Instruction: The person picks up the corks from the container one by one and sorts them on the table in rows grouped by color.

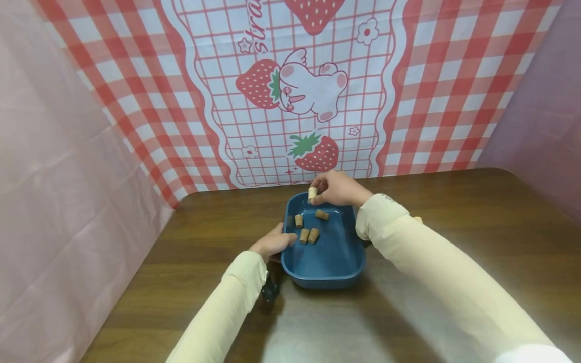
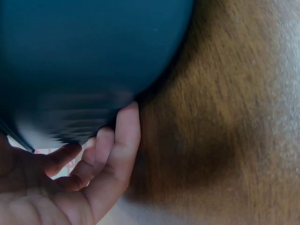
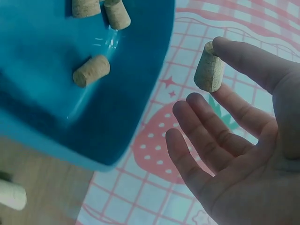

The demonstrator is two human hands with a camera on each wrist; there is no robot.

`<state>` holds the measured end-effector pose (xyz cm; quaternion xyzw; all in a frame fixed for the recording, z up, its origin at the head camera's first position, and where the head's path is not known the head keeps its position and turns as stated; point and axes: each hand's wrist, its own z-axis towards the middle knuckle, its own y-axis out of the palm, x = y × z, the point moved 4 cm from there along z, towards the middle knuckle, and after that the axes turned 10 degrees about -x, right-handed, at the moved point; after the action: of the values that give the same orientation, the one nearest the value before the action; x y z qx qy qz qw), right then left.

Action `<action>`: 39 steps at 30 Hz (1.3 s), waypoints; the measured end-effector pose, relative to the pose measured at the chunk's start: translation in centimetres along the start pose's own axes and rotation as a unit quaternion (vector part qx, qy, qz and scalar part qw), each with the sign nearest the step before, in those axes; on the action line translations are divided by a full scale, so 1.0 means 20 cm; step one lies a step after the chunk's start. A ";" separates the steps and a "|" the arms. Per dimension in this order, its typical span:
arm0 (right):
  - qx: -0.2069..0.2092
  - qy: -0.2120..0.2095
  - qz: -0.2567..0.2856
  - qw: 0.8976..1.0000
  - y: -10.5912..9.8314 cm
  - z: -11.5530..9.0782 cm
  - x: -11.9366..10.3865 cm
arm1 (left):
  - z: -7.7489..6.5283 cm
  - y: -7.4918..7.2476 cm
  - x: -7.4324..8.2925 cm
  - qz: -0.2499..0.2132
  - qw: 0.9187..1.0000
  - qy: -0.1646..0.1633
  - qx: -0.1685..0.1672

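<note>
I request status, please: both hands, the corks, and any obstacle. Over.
Left hand grips tray. Right hand pinches cork near tray's far end. Four corks inside. Right sleeve partly hides another cork on table; no obstacle seen.

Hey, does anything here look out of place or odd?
The strawberry cloth looks odd: its lettering runs vertically and its cartoon animal lies sideways. A cork lies on the table outside the blue tray, apart from the corks inside. I see nothing spilled or damaged.

Brown wood-grain table (image 1: 204,237); red-checked strawberry cloth (image 1: 313,101) behind; pink drape (image 1: 68,176) left; mauve sheet (image 1: 535,111), probably fabric, right.
</note>
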<state>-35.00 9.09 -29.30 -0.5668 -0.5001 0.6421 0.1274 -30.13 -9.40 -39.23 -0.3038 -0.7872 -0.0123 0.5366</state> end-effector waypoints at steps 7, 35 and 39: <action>0.007 -0.001 0.003 1.000 -0.06 -0.07 0.02 | 0.00 0.00 0.00 0.000 1.000 -0.002 0.004; 0.050 0.014 -0.007 0.999 -0.26 -0.43 0.50 | 0.00 0.00 0.01 0.002 1.000 -0.014 0.001; 0.049 0.032 -0.010 0.998 -0.27 -0.48 0.58 | 0.00 0.00 0.01 -0.001 1.000 -0.016 0.003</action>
<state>-32.75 24.91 -30.75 -0.5749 -0.4694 0.6461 0.1780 -30.05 -9.31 -39.12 -0.3012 -0.7960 -0.0059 0.5250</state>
